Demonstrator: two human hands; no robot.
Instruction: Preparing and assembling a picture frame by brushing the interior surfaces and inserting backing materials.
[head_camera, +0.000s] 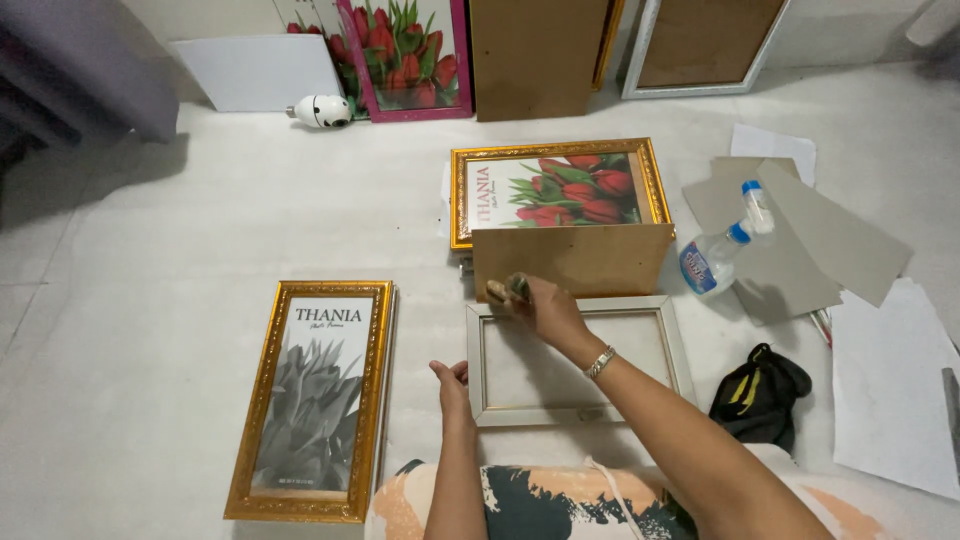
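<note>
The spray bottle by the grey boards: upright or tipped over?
Tipped over. The spray bottle lies on its side across a grey board, nozzle pointing away from the person.

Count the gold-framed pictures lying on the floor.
2: a grey-print one left of the left hand; a red-tulip one beyond the right hand, its lower edge hidden by a brown board.

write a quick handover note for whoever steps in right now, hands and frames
Right hand: presses a crumpled cloth on the top left corner of the silver frame.
Left hand: steadies that frame's left edge.
Silver frame lies flat on the floor in front of the person; a brown board lies just beyond it, over the lower part of a gold tulip frame.
Spray bottle lies to the right; a gold frame with a grey print lies to the left.
Done: cannot tell how much is wiped.
Left: probably the other sides of the frame.
</note>
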